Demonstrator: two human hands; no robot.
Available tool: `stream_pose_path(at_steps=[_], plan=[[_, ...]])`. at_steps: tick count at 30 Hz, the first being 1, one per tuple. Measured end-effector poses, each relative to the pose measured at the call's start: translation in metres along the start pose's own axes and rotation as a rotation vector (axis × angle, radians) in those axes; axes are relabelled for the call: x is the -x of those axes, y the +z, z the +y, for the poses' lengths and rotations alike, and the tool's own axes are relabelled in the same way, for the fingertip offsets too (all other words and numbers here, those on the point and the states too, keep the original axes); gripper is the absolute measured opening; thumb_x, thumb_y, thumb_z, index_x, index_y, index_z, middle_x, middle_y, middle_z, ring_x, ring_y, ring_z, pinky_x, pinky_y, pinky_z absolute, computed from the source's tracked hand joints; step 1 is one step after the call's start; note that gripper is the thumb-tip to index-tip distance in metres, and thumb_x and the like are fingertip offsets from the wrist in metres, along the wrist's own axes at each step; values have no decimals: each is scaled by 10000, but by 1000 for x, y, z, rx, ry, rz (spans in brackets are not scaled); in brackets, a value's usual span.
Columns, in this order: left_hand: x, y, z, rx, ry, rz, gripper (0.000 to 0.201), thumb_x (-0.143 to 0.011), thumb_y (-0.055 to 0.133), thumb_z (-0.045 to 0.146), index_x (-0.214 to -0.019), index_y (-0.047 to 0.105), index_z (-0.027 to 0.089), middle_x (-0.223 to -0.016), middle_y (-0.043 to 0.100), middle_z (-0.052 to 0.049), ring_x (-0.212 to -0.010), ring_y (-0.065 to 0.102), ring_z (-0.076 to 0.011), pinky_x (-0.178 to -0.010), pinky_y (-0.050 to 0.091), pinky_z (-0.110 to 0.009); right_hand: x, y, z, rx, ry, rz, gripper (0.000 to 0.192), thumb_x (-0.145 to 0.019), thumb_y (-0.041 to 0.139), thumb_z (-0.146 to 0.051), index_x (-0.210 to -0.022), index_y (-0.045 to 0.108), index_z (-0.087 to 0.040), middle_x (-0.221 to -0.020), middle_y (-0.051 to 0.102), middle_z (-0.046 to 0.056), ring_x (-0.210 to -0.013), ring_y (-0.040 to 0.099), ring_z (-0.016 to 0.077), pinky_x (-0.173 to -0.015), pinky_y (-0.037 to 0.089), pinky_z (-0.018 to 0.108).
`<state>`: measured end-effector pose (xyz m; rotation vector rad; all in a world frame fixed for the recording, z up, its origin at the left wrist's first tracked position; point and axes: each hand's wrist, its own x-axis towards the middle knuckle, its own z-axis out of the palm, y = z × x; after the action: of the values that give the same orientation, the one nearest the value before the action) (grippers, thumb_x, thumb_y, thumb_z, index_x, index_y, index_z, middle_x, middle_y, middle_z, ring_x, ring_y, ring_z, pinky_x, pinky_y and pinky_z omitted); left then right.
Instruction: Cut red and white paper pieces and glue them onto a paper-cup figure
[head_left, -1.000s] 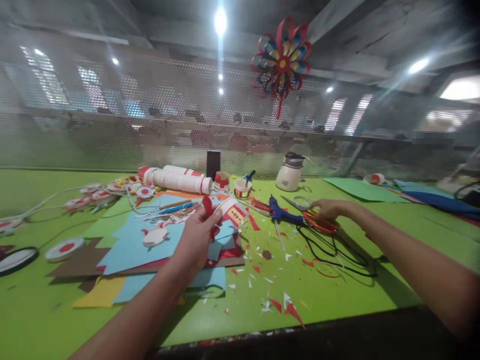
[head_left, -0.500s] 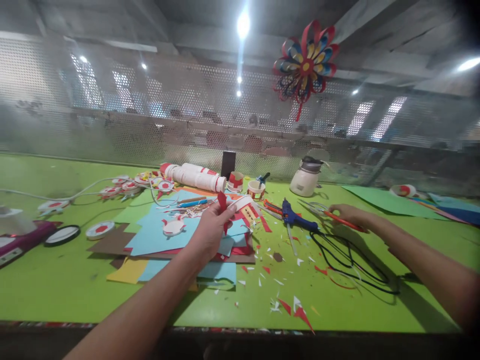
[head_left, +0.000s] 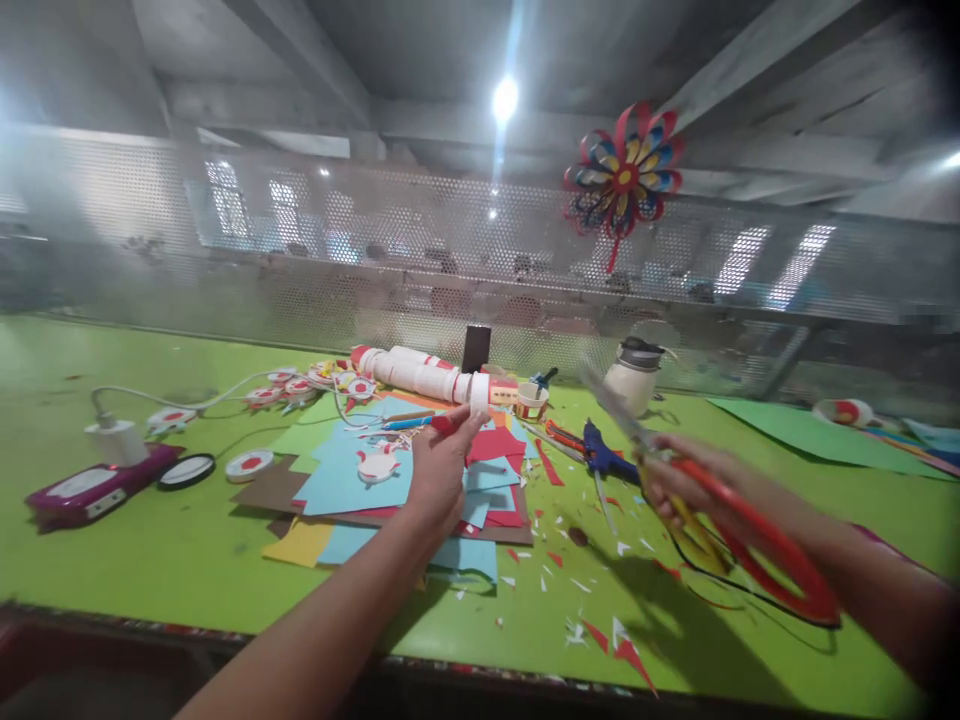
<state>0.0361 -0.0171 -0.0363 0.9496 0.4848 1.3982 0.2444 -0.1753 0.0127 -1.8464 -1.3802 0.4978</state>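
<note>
Lifted off the tabletop (head_left: pixel 135 560) since half a second ago, the orange-handled scissors (head_left: pixel 720 510) now hang blurred in the air, gripped by the right hand (head_left: pixel 679 480) with the blades pointing up and away. Left hand (head_left: pixel 442 470) pinches a small red paper piece (head_left: pixel 444 423) at its fingertips above the stack of blue, red and brown paper sheets (head_left: pixel 360 485). Beyond lie a blue glue gun (head_left: pixel 604 455), paper scraps (head_left: pixel 592 630) and stacked paper cups (head_left: pixel 420 372).
</note>
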Motion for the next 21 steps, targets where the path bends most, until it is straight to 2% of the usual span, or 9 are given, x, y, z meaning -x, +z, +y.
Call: stream_pose_path(at_steps=[2, 4, 7, 13, 21], plan=[[0, 2, 1, 26, 28, 6, 330, -603, 758, 319, -857, 699, 117, -747, 664, -35, -636, 507, -91, -608, 342, -234, 12, 40, -16, -126, -1, -121, 421, -724, 469, -655, -828, 487, -248, -594, 558, -2, -483, 546, 158, -453, 469, 286], [0, 2, 2, 37, 26, 3, 339, -599, 757, 319, -863, 691, 116, -746, 670, -41, -644, 529, -104, -622, 354, -243, 18, 71, -27, -85, -60, -128, 398, -774, 425, -638, -886, 480, -260, -612, 556, -10, -525, 548, 162, -491, 459, 286], [0, 2, 4, 30, -4, 25, 349, -597, 753, 323, -870, 672, 123, -700, 659, -26, -621, 534, -109, -613, 358, -247, 16, 96, -35, 89, -156, -83, 360, -801, 401, -611, -888, 463, -267, -614, 566, -14, -541, 542, 173, -512, 425, 289], [5, 3, 5, -20, -8, 36, 260, -610, 735, 300, -783, 628, 139, -718, 651, -19, -643, 545, -115, -622, 375, -245, 4, 110, -34, 193, -183, 10, 314, -823, 430, -539, -989, 453, -273, -696, 658, 19, -622, 627, 217, -555, 430, 297], [7, -1, 3, -86, 37, -29, 214, -664, 705, 331, -763, 630, 156, -733, 646, -28, -705, 570, -144, -717, 417, -282, 4, 118, -33, 165, -192, 48, 246, -822, 450, -498, -958, 463, -294, -703, 662, 12, -610, 622, 228, -569, 455, 329]])
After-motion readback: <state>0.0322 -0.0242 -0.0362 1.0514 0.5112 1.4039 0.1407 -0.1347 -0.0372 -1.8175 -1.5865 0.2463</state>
